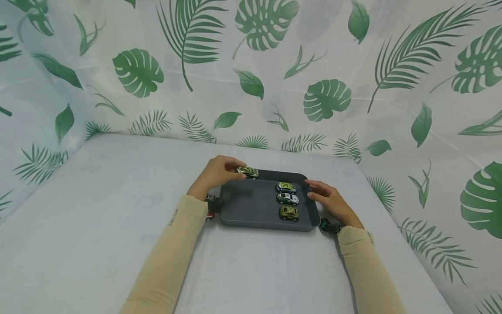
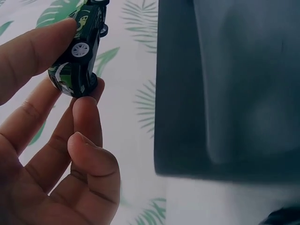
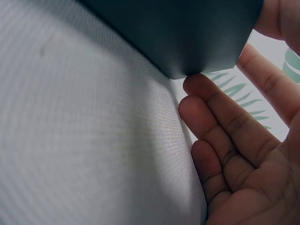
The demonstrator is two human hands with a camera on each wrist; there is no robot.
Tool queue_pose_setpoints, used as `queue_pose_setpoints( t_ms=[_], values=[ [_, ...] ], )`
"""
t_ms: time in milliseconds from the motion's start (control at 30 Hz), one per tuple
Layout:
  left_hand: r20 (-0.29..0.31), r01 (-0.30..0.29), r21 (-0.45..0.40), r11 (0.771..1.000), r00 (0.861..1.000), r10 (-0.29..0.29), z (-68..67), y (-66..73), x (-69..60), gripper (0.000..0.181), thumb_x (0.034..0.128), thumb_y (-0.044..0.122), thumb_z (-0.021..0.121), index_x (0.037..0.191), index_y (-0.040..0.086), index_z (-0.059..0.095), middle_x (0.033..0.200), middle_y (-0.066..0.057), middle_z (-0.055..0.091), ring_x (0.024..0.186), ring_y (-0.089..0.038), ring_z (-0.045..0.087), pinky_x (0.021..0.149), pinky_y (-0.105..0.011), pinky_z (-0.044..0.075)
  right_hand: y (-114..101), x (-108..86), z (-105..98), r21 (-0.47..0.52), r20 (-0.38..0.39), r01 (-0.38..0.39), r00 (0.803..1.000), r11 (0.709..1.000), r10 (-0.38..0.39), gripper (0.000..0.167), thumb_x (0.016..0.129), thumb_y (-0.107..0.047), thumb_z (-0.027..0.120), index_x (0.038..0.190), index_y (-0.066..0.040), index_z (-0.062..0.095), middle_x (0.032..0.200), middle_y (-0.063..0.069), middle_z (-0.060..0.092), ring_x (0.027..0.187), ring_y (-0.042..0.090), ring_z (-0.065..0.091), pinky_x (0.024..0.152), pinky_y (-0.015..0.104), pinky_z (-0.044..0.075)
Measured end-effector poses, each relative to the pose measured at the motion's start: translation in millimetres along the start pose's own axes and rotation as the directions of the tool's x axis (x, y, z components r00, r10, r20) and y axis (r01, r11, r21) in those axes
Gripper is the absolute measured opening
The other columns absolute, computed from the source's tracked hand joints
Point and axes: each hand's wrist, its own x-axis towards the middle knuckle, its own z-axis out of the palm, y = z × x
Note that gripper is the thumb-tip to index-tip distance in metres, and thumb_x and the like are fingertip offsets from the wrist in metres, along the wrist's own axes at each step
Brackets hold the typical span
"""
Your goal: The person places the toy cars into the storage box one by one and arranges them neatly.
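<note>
A green-patterned toy car (image 1: 248, 172) (image 2: 83, 56) is pinched by the left hand (image 1: 219, 173) (image 2: 61, 136) at the back left of the dark grey tray (image 1: 270, 225) (image 2: 180, 117). Its thumb and fingers hold the car at one end. The right hand (image 1: 333, 203) (image 3: 253, 150) grips the tray's right wall between thumb and fingers, its lower fingers under the corner in the right wrist view. Inside the tray, on the right, a yellow-green car (image 1: 286, 188), a white car (image 1: 287, 199) and an olive-patterned car (image 1: 289, 213) stand in a column.
Left of the tray, partly hidden by the left wrist, are a red-and-white car (image 1: 209, 216) and a dark-and-light object (image 1: 210, 197). A white cloth (image 1: 98, 209) covers the table. Leaf-patterned fabric (image 1: 282, 104) hangs behind and at both sides.
</note>
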Motion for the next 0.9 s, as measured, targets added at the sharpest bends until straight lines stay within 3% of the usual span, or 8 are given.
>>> queue_pose_setpoints(
  t_ms=[633,900],
  values=[
    [-0.007,-0.011,-0.084,0.996,1.0,0.011,19.3,3.2,16.5,0.041,0.0994,0.022,0.082,0.138,0.01,0.075,0.14,-0.012,0.071,0.129,-0.03,0.066,0.109,-0.048,0.054,2.9,0.6,-0.8,0.016,-0.002,0.009,1.0,1.0,-0.009,0.059,0.11,-0.017,0.065,0.162,0.002,0.045,0.167,0.032,0.038,0.154,0.055,0.035,0.123,0.074,0.027],
    [-0.01,-0.006,-0.162,0.987,1.0,0.005,30.7,-1.1,19.1,0.041,0.0997,0.021,0.082,0.138,0.009,0.075,0.139,-0.011,0.071,0.123,-0.029,0.065,0.106,-0.048,0.054,4.3,1.4,-0.9,0.014,-0.003,0.02,1.0,1.0,-0.02,0.059,0.109,-0.015,0.065,0.161,0.003,0.045,0.164,0.034,0.04,0.152,0.055,0.038,0.122,0.074,0.028]
  ],
)
